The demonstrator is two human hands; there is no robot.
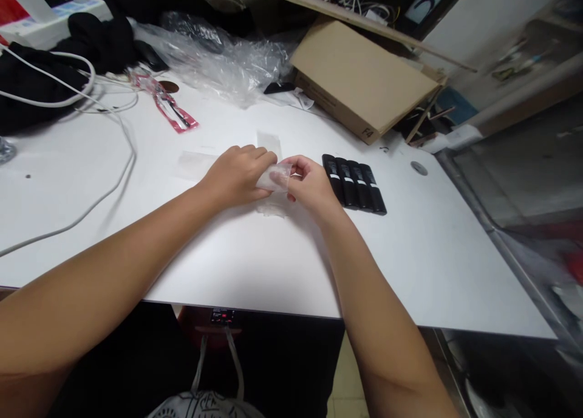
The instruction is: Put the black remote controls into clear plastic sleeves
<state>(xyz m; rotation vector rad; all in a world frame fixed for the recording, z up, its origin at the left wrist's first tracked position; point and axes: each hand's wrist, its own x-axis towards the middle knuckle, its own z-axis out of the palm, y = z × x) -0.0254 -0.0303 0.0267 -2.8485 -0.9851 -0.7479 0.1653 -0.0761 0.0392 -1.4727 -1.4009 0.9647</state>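
Observation:
Over the middle of the white table, my left hand (pixel 241 174) is closed, fingers curled against a small translucent plastic sleeve (pixel 276 180). My right hand (pixel 312 184) pinches the sleeve's right end between thumb and fingers. Whether anything is inside it, I cannot tell. More translucent pieces of the same look lie around the hands: one piece (pixel 195 164) to the left, another (pixel 269 141) behind, and some film (pixel 272 205) just in front. Right of my right hand, several slim black devices with white labels (pixel 354 183), shaped like remote controls, lie side by side in a row.
A closed cardboard box (pixel 364 71) stands at the back right, beside crumpled clear plastic (pixel 228 59). A red-edged packet (pixel 166 102) lies at the back left. A white cable (pixel 122 163) runs along the left side. The table (pixel 255 260) ends close to my body.

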